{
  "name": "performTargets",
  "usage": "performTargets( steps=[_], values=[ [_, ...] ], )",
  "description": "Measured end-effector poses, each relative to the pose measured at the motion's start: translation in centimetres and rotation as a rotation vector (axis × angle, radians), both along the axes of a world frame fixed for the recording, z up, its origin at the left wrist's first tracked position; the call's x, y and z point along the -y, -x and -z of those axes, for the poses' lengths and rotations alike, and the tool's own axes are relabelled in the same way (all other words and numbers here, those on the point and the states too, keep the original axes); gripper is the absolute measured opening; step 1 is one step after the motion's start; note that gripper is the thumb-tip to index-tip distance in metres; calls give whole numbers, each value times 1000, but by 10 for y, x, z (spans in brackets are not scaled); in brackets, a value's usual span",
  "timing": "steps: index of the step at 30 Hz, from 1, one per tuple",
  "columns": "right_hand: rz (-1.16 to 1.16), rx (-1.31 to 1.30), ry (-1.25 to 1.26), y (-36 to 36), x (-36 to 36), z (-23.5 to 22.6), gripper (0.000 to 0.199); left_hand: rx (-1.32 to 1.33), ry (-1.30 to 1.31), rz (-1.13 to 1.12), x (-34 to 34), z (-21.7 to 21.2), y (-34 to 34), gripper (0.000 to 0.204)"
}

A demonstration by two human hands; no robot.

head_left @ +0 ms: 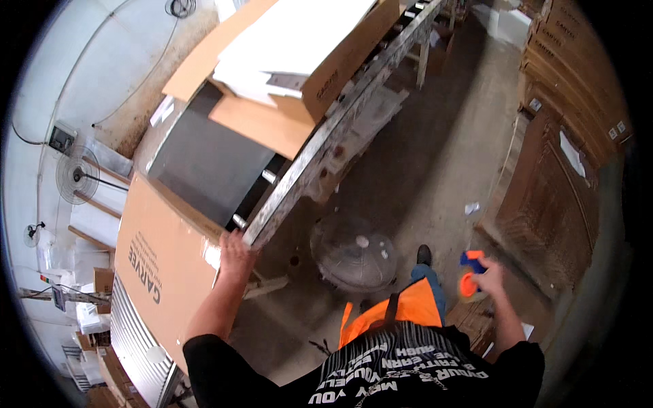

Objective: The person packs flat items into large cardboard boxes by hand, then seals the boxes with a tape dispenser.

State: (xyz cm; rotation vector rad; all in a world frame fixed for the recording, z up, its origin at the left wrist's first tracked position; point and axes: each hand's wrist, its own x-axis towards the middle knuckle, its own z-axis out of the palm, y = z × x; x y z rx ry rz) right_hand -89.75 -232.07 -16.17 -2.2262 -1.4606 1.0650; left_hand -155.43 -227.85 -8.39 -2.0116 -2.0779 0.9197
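My left hand (236, 258) rests at the corner of a large closed cardboard box (170, 251), beside the end of the conveyor's side rail. Its fingers point forward and look stretched rather than wrapped round anything. Shiny clear tape runs over the box's edge near that hand. Out to the right, my right hand (490, 277) is closed round a blue and orange tape dispenser (471, 260), held away from the boxes. Farther along the conveyor (286, 197) stands an open carton (340, 75) with white slabs or panels (292, 34) in it, its flaps spread.
A dark belt (211, 149) lies between the two boxes. Under the rail, a round fan-like thing (354, 251) is on the floor. Stacked flat cardboard (551, 197) and more cartons (578, 75) line the right side. Metal rollers (139, 347) extend at lower left; a wall fan (76, 175) is beyond.
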Motion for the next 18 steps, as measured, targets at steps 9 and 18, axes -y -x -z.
performTargets(
  steps=[9, 18],
  values=[
    [30, -196, 2, -54, -109, 54, 69, -274, 411, -172, -51, -3, -18, 42],
    [485, -281, -215, -173, -294, 59, 69, 380, -893, -689, -247, -11, -96, 65]
  ],
)
